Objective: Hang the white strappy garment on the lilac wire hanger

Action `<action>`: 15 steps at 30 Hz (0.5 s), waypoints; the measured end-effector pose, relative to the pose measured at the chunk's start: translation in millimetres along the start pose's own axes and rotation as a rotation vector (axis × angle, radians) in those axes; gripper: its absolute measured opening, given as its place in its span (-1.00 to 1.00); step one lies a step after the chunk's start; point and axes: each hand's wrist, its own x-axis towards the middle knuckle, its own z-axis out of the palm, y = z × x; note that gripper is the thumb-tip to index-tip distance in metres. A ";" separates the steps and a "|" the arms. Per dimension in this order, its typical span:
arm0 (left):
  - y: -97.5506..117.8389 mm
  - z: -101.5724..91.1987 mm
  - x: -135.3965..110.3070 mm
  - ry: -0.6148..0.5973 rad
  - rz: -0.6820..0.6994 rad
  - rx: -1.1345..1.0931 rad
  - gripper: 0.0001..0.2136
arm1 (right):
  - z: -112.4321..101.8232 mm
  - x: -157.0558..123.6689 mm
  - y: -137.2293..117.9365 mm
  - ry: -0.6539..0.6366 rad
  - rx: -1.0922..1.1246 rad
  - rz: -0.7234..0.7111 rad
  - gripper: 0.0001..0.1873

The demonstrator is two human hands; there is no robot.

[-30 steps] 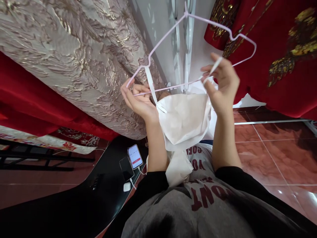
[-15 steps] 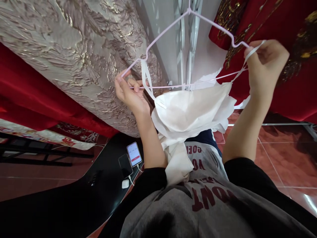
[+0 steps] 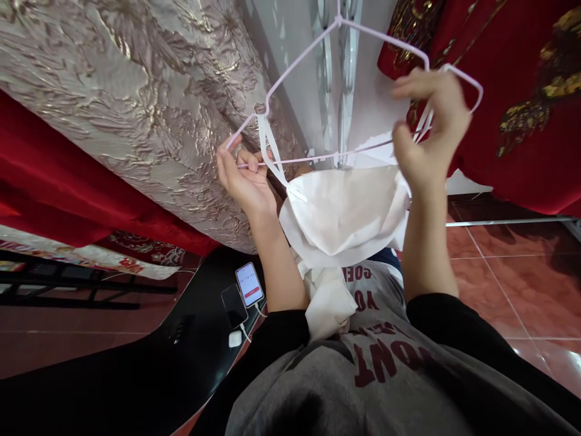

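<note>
- Left hand [image 3: 247, 178]: I have it clamped on the hanger [image 3: 313, 158], fingers curled about its left corner where the sloping arm meets the lower bar.
- Right hand [image 3: 433, 130]: raised and blurred; I read thumb and forefinger as parted, with a gap between. I cannot tell whether the other fingers touch the right strap [image 3: 422, 126], which runs just behind them.
- The hands stand well apart, the lower bar spanning from one towards the other.
- Garment [image 3: 345, 206]: white, hanging between my forearms, below the bar and nearer the body than the hanger.
- Left strap [image 3: 262, 128]: looped over the hanger's left notch, just beside the left hand. The right strap slants up towards the right notch.
- Bunched cloth [image 3: 330, 306]: against the shirt [image 3: 376, 357], below the garment; I cannot tell whether the two are joined.
- Margins: textured drape [image 3: 149, 91] close beyond the left hand, red cloth [image 3: 512, 157] behind the right; rails [image 3: 347, 79] and pale wall show through the hanger.
- Table [image 3: 136, 375]: lower left, well below the hands, carrying two phones near its edge.
</note>
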 end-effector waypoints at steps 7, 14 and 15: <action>-0.4 -20.5 4.9 0.127 0.349 0.262 -0.72 | 28.0 -43.8 -14.9 -0.483 -0.069 0.321 -0.79; 26.7 -12.8 -8.0 -0.337 0.429 0.540 -0.59 | 9.8 -33.6 -25.9 -0.451 -0.071 0.335 -0.80; 28.0 -8.8 -11.5 -0.404 0.389 0.562 -0.54 | 9.1 -33.9 -25.7 -0.444 -0.074 0.334 -0.81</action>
